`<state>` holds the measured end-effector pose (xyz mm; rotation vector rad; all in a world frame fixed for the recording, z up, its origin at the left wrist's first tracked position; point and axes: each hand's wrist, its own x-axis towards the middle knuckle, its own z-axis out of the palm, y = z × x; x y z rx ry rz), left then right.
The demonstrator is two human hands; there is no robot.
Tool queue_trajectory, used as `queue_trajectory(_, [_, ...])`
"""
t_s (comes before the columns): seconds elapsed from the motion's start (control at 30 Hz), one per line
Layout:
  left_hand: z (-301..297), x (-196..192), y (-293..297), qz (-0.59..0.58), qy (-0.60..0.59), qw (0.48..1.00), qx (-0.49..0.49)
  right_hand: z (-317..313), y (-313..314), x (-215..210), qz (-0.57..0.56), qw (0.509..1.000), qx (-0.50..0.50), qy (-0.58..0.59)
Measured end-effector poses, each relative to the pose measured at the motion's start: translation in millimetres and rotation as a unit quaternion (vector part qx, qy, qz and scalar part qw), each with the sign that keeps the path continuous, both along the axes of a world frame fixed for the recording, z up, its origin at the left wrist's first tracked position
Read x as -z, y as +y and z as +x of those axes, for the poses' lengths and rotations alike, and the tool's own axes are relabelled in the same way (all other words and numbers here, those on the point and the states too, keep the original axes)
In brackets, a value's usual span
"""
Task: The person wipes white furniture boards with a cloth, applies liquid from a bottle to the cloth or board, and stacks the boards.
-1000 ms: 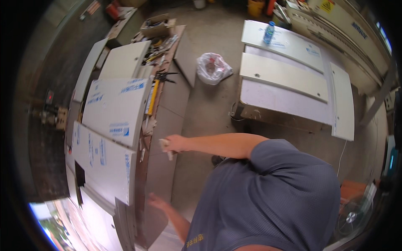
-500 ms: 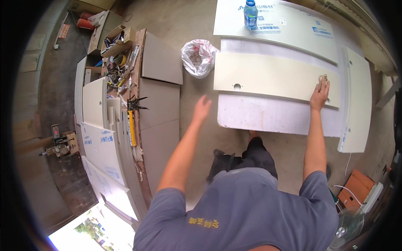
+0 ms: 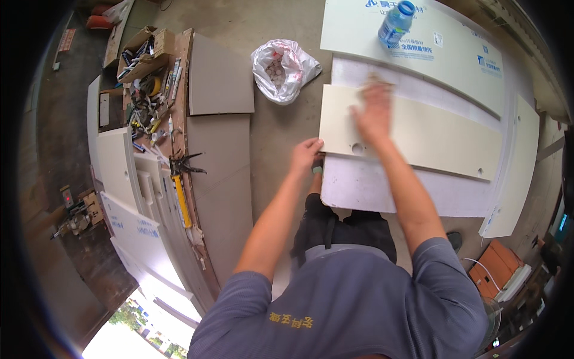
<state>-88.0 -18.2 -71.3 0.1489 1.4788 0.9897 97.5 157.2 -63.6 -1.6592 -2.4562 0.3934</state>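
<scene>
A long cream board (image 3: 430,128) lies on the pale worktable, with a round hole near its left end and a smaller hole near its lower right corner. My left hand (image 3: 306,154) is closed on the board's left edge, at the corner nearest me. Smeared by motion, my right hand (image 3: 375,113) is over the board's left part, palm down. At its fingertips shows a small crumpled tan rag (image 3: 374,78), partly hidden and blurred, reaching over the board's far edge.
Beyond the board, a blue-labelled bottle (image 3: 396,25) stands on a printed white panel (image 3: 454,66). Another panel (image 3: 514,161) lies at the right. A white plastic bag (image 3: 281,72) is on the floor. Left, a cluttered bench holds tools and a yellow caulking gun (image 3: 182,200).
My right hand has swept left along the board with the rag. My left hand has come to the board's left edge and taken hold. The board sits slightly more turned in view.
</scene>
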Motion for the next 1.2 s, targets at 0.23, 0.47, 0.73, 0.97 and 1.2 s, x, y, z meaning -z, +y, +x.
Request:
queue_trajectory(0.23, [-23, 55, -20, 0.031, -0.31, 0.943, -0.115, -95, -71, -12, -0.072, 0.985, -0.155, -0.001])
queue_trajectory(0.47, [-32, 21, 4, -0.031, -0.236, 0.971, -0.025, -118, 5, -29, -0.03, 0.992, -0.125, -0.016])
queue_trajectory(0.73, [-44, 28, -2, -0.042, -0.228, 0.973, -0.002, -104, -46, -27, -0.097, 0.973, -0.203, -0.045])
queue_trajectory(0.97, [-50, 39, 1, -0.008, -0.282, 0.959, -0.026, -76, -140, -38, -0.171, 0.959, -0.224, -0.03])
queue_trajectory(1.2, [-63, 23, 17, -0.018, -0.246, 0.966, 0.079, -26, -80, 0, -0.039, 0.99, 0.04, -0.128])
